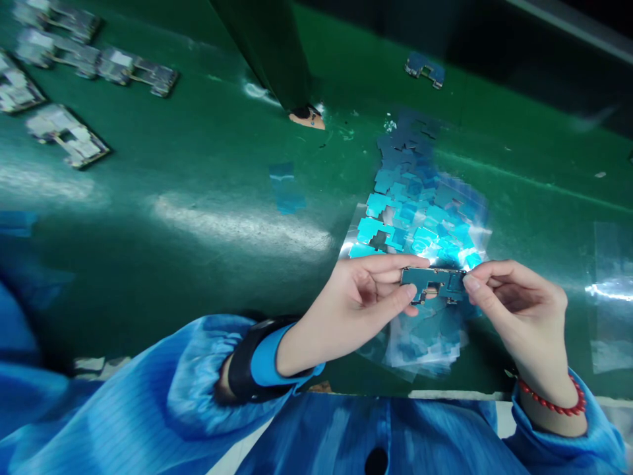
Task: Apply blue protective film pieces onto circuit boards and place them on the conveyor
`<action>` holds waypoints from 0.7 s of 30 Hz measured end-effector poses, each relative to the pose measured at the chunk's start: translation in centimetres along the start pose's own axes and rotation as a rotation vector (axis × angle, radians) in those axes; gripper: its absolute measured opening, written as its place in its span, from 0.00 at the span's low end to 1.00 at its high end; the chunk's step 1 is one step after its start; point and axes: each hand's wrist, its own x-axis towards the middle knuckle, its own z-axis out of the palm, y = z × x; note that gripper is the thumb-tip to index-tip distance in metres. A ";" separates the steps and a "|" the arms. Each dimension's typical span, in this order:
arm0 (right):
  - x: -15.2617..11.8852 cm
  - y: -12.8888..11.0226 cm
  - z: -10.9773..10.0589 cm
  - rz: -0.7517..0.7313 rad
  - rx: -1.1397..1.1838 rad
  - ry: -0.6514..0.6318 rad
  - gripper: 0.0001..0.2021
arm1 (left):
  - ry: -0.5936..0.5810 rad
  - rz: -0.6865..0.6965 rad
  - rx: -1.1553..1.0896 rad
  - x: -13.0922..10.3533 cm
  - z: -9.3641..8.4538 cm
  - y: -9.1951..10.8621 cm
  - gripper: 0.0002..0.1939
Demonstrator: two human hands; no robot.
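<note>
A small circuit board (452, 282) with a notch in its lower edge is held level near the table's front edge. My left hand (366, 290) grips its left end, thumb on the face and fingers behind. At its right end, my right hand (519, 300) pinches the corner between thumb and index finger. Beneath and beyond the board lies a spread of shiny blue film pieces (378, 204), cut in stepped shapes on clear plastic sheets. Some of that spread is hidden by my hands and the board.
Several circuit boards (69, 135) lie at the far left, and a lone board (425, 69) sits at the back. A dark post (271, 53) stands on the green table (222, 165). Blue film (287, 188) lies left of the spread; a clear sheet (613, 316) lies right.
</note>
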 end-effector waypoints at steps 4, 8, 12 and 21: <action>0.0 0.0 0.0 0.004 0.002 -0.001 0.03 | -0.009 0.001 -0.008 -0.1 -0.1 0.0 0.16; 0.1 -0.1 0.1 0.009 0.013 0.006 0.03 | -0.014 -0.002 0.003 -0.1 -0.1 -0.1 0.16; 0.0 -0.1 0.0 0.010 0.021 0.011 0.03 | -0.008 0.003 0.025 0.0 0.1 -0.1 0.17; 0.0 0.1 0.0 -0.038 0.052 0.000 0.05 | 0.007 0.015 0.004 0.0 0.0 -0.3 0.16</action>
